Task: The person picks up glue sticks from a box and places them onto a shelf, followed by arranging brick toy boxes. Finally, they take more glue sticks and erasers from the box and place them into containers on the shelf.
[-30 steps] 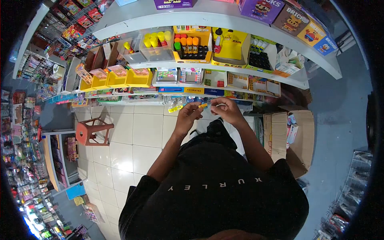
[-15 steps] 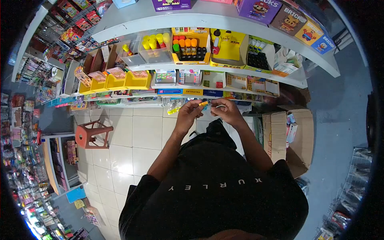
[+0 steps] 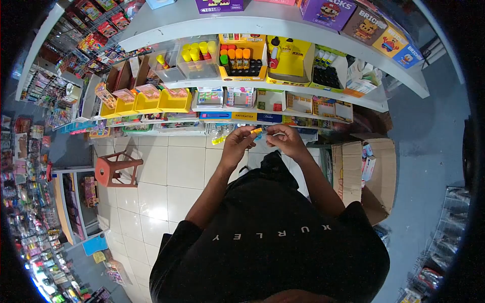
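My left hand (image 3: 238, 143) pinches a small orange-yellow piece (image 3: 256, 131) between thumb and fingertips, in front of the lower shelf. It looks like a little box or eraser, too small to name surely. Just to its right, my right hand (image 3: 286, 141) has its thumb and fingers drawn together. What it holds, if anything, I cannot make out. A gap separates the two hands. Behind them, the lower shelf carries small open boxes, including a white box (image 3: 299, 103) of small items and another box (image 3: 323, 106) with orange-and-yellow pieces.
Glue sticks stand in a yellow display box (image 3: 241, 72) on the shelf above. Yellow bins (image 3: 174, 102) line the left part. A large cardboard carton (image 3: 348, 169) is on the floor at right, a red-brown plastic stool (image 3: 117, 169) at left. Brick-toy boxes (image 3: 326, 14) sit on top.
Both hands stay almost in the same place, with the orange-yellow piece still in the left one. The view shifts very slightly.
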### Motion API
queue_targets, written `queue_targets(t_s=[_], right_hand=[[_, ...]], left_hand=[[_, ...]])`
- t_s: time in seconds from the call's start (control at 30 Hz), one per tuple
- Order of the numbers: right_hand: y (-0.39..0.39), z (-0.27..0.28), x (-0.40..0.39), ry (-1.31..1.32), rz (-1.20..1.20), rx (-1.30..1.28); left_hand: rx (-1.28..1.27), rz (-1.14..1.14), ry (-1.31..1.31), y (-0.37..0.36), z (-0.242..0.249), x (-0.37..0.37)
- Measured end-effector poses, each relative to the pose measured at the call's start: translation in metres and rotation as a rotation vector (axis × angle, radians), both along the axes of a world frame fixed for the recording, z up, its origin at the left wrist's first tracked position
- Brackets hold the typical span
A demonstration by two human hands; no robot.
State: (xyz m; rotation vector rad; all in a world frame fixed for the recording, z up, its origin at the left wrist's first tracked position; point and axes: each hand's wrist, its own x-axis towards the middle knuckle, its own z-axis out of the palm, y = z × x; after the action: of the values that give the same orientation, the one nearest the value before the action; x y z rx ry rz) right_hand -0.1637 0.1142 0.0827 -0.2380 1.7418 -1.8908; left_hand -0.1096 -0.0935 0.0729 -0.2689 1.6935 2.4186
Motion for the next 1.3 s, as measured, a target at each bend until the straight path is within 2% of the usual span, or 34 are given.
queue_targets(t_s=[0.33, 0.57, 0.67, 0.77, 0.9, 1.03, 1.1, 1.17, 1.23, 1.3], right_hand=[[-0.001, -0.004, 0.002, 0.008, 0.000, -0.043], [-0.007, 0.010, 0.004, 0.216, 0.048, 0.007], [-0.011, 0.006, 0.006, 0.106, 0.035, -0.059], [-0.012, 0.004, 0.005, 0.102, 0.104, 0.031], [-0.004, -0.037, 0.005, -0.006, -0.016, -0.018], [0.027, -0.093, 0.008, -0.070, -0.212, 0.191], [0.059, -0.122, 0.012, -0.199, -0.274, 0.245], [0.102, -0.166, 0.017, -0.204, -0.313, 0.355], [0.150, -0.215, 0.030, -0.337, -0.490, 0.338], [0.201, -0.233, 0.041, -0.333, -0.375, 0.766]], left_hand=[[0.015, -0.010, 0.000, -0.002, -0.003, 0.003], [0.035, 0.007, -0.011, 0.004, -0.003, 0.004], [-0.011, -0.021, -0.006, 0.005, -0.003, 0.006], [-0.079, -0.057, -0.014, 0.005, -0.012, 0.007], [-0.159, -0.065, -0.081, 0.003, -0.018, 0.011], [-0.177, -0.098, -0.154, -0.007, -0.033, 0.021], [-0.190, -0.112, -0.184, -0.007, -0.035, 0.029], [-0.204, -0.130, -0.192, -0.007, -0.042, 0.031], [-0.213, -0.131, -0.218, -0.005, -0.043, 0.028], [-0.206, -0.106, -0.178, 0.003, -0.034, 0.024]])
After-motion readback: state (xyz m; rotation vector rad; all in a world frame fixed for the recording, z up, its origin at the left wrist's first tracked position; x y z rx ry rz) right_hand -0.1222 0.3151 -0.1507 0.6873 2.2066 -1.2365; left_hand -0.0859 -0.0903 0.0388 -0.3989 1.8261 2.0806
